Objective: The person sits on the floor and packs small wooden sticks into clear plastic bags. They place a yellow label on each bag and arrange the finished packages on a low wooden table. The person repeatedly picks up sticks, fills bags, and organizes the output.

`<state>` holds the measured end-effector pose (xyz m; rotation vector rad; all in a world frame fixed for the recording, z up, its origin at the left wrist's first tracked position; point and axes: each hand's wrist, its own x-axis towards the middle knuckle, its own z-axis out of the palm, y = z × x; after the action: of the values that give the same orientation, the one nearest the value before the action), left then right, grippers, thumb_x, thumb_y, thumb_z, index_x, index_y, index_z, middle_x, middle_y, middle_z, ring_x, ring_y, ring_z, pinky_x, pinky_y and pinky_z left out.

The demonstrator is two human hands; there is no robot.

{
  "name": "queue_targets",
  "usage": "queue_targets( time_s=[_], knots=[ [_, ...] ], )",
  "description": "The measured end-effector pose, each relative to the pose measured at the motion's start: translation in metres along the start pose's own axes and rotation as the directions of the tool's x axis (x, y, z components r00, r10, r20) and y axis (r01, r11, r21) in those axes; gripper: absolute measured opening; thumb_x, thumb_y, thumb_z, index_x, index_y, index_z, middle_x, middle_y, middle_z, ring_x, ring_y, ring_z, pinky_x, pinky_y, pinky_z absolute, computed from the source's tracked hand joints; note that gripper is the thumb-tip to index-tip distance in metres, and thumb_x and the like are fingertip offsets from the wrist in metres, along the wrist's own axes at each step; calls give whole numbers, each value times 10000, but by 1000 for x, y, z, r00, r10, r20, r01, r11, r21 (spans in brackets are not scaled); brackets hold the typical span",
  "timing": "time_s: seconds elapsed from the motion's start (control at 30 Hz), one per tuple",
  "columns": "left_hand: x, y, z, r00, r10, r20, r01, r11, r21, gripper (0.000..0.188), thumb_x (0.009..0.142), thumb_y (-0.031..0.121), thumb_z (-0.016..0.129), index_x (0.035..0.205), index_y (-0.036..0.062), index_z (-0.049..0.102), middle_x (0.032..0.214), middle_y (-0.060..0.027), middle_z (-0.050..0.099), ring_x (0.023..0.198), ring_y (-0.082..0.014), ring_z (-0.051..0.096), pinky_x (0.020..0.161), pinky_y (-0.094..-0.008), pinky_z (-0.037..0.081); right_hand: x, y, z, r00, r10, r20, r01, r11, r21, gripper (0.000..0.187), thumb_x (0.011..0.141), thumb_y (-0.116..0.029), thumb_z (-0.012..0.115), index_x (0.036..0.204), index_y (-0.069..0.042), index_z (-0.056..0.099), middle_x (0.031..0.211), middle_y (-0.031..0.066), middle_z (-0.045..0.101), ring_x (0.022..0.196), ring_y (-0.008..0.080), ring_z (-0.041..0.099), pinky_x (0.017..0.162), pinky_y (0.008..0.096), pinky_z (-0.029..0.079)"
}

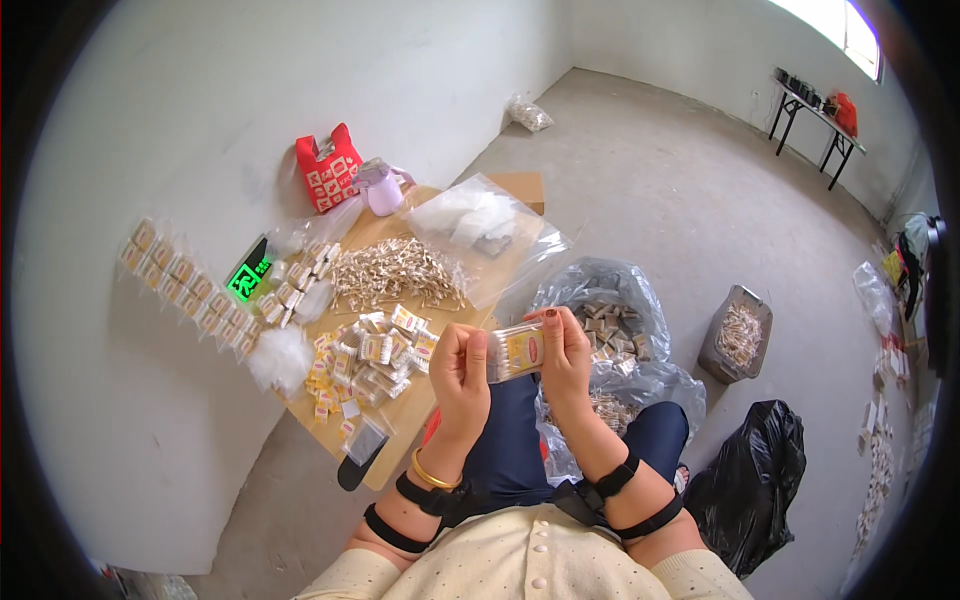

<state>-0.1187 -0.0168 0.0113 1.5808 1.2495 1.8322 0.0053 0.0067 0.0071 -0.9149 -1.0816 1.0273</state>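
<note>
Between my two hands is a small clear packet of cotton swabs (517, 353) with a yellow and red label, held above my lap. My left hand (462, 372) pinches its left end, thumb up. The right hand (566, 362) grips the other end with thumb and fingers closed. To the left, on a wooden table (405, 425), lies a heap of similar filled packets (375, 350). Behind that heap spreads a pile of loose cotton swabs (395, 275). Near the table's front corner rests a stack of empty clear sleeves (365, 440).
Large clear bags (650, 290) of packets and swabs stand by my knees. Rightward are a grey bin (765, 345) of swabs and a black bag (750, 480). A lilac jug (382, 190), red bag (330, 175) and stacked packets (190, 285) line the wall side.
</note>
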Motion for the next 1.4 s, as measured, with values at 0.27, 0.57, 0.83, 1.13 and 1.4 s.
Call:
queue_targets(
  time_s=[0.27,0.57,0.83,1.13,1.4],
  knots=[
    [-1,7,-2,975,-221,9,218,954,-207,245,1010,198,478,816,60,419,785,-75,648,532,-52,531,440,-171,418,2,8,-4,997,75,-36,-73,995,74,338,1022,-305,466,871,-27,586,651,-49,473,607,24,382,525,208,316],
    [-5,10,-8,921,-383,67,382,860,-338,265,1022,297,431,904,59,432,899,-147,662,742,-179,683,556,-266,551,12,15,-21,995,98,-10,-96,984,151,240,999,-274,524,889,-62,553,759,-37,543,639,4,451,552,180,382],
    [-2,2,-9,905,-407,120,424,849,-315,199,913,216,662,942,66,535,719,-9,589,606,-67,551,543,-186,454,11,8,-15,988,-138,-67,129,985,-118,239,983,-232,557,861,-25,563,675,-56,498,624,37,412,556,213,361],
    [-9,-9,-74,838,-543,-60,508,815,-280,168,909,202,669,828,80,588,676,20,567,563,-46,488,535,-183,389,4,42,2,990,141,22,-143,981,128,229,981,-219,560,854,-29,561,677,-54,483,628,24,385,539,203,329],
    [-30,-30,-122,867,-467,-174,437,880,-186,186,971,205,570,846,74,526,688,13,542,526,-40,457,480,-204,383,-12,74,46,963,207,170,-233,962,144,213,980,-205,561,869,-24,556,709,-36,527,661,21,440,561,202,374]
  ],
)
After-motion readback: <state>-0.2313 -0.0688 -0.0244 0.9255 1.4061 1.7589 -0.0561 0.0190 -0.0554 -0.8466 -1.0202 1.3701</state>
